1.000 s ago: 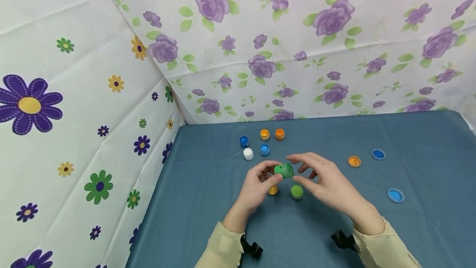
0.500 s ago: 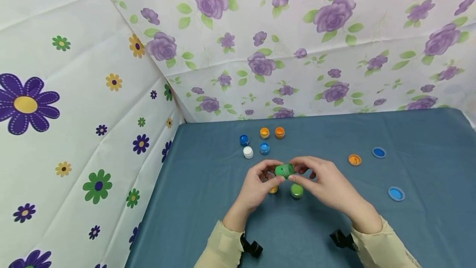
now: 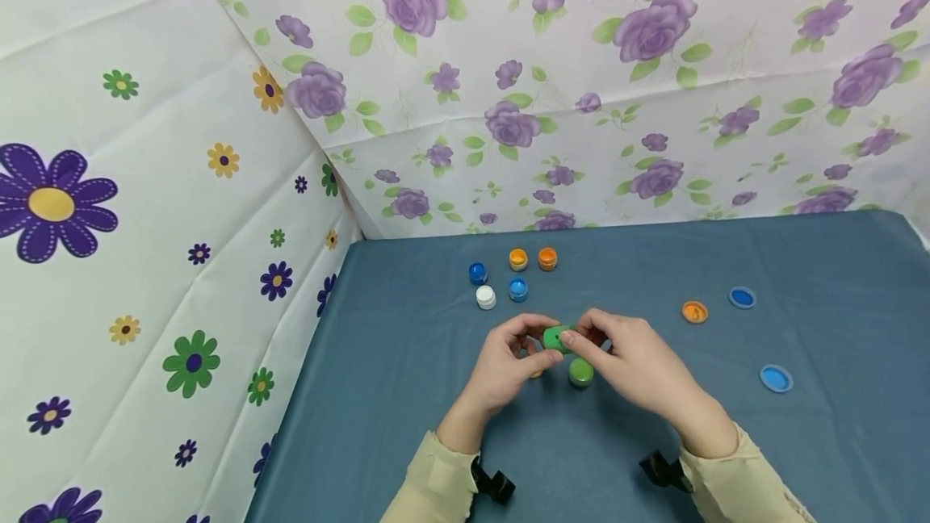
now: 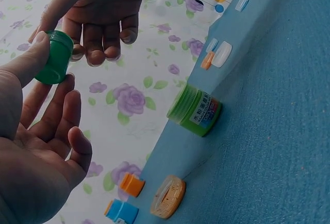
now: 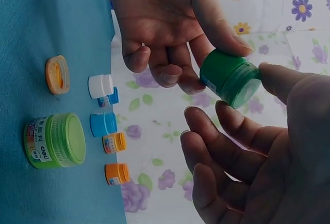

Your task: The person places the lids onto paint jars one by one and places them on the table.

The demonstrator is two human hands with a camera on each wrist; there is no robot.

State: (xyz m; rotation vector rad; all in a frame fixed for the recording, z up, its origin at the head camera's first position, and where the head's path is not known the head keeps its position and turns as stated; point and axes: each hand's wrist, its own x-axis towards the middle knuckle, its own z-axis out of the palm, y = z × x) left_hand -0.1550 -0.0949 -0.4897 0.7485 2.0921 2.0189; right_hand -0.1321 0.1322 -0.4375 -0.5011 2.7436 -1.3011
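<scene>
My left hand (image 3: 501, 357) holds a small green paint jar (image 5: 227, 77) on its side above the table, between thumb and fingers. The right hand (image 3: 639, 357) pinches the jar's lidded end between thumb and index finger; its other fingers are loosely curled in the right wrist view. Just below the hands stands a light green paint jar (image 3: 580, 372), upright, with its label showing in the left wrist view. A yellow-orange lid (image 5: 57, 74) lies beside that jar, mostly hidden by my left hand in the head view.
Behind the hands stand several small jars: dark blue (image 3: 477, 274), white (image 3: 485, 297), light blue (image 3: 518, 290), yellow (image 3: 518, 259) and orange (image 3: 547, 258). To the right lie an orange lid (image 3: 694, 312), a dark blue lid (image 3: 743, 298) and a light blue lid (image 3: 777, 378).
My right hand has come leftward from beside the green jar, and its thumb and index finger now grip the lidded end. The left hand has kept its hold, shifting only slightly.
</scene>
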